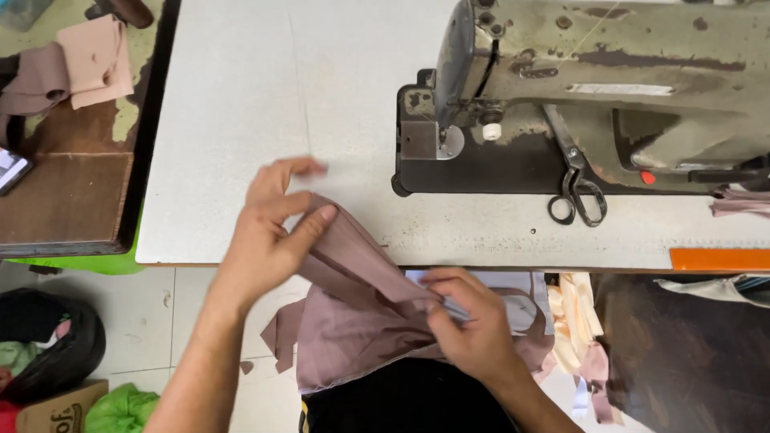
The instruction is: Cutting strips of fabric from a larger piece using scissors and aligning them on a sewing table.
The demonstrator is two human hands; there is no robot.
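Pinched between thumb and fingers, the left hand (269,232) holds the folded edge of a mauve fabric piece (361,309) on the table's near edge, left of the sewing machine (577,88); the right hand (469,321) grips its lower fold below the edge. Loosely held, the fold could slip and open. Scissors (576,188) lean on the machine; white speckled table (265,88), tiled floor beyond.

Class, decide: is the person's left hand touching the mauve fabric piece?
Touching. The head view shows the left hand pinching the mauve fabric, thumb pressed on its folded edge over the table's front edge.
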